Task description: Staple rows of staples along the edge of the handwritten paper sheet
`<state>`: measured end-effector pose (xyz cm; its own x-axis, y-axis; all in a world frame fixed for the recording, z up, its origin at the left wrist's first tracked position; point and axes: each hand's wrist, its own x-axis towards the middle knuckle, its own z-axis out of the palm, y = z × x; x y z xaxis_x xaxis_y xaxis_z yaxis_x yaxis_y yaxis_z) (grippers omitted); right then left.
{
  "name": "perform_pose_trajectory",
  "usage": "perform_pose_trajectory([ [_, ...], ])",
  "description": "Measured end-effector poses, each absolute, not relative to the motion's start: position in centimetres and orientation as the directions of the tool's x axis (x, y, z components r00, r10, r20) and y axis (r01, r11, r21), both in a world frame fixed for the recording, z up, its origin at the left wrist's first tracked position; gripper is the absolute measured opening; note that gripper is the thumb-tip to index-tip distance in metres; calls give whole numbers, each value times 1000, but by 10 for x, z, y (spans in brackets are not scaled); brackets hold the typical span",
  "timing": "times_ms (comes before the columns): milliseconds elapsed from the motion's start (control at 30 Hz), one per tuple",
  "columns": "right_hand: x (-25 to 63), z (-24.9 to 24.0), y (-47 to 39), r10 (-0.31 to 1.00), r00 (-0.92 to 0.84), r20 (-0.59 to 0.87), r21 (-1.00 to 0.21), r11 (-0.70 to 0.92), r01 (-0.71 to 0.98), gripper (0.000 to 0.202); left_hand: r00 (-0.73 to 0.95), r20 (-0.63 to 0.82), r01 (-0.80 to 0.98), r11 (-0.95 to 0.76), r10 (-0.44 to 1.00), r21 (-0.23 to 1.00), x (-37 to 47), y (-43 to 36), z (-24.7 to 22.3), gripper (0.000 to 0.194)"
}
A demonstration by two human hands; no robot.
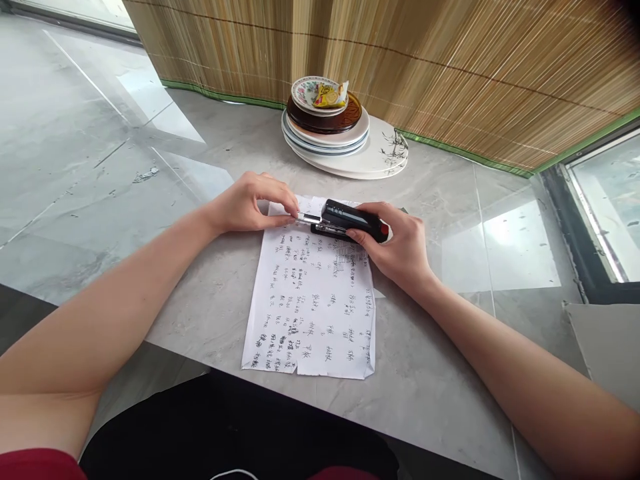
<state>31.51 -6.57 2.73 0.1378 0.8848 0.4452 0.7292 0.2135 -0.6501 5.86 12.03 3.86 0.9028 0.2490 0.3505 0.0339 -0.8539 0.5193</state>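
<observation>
A black stapler (350, 217) with a red spot at its rear end lies over the upper part of a handwritten paper sheet (310, 313). My right hand (400, 240) is closed around the stapler's rear half, thumb on the near side. At the front end, my left hand (263, 203) pinches the tip of a slim silvery metal piece (309, 218) between thumb and forefinger. That piece sticks out of the stapler to the left; whether it is the staple tray or a strip of staples I cannot tell. The stapler's rear is partly hidden by my right hand.
Behind the sheet stands a stack of plates (325, 141), with a yellow snack wrapper (330, 95) on top. A bamboo blind (425, 60) hangs along the back of the grey marbled table (190, 313). Window frames border both sides, and a pale panel (603, 340) is at the right.
</observation>
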Motion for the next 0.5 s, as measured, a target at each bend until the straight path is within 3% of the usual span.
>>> perform_pose_trajectory([
  [233,320,27,-66,867,143,477,-656,242,715,19,913,338,18,-849,230,529,59,118,35,25],
  [500,320,28,-67,875,22,483,-644,339,686,24,875,375,71,-848,306,526,67,97,39,32],
])
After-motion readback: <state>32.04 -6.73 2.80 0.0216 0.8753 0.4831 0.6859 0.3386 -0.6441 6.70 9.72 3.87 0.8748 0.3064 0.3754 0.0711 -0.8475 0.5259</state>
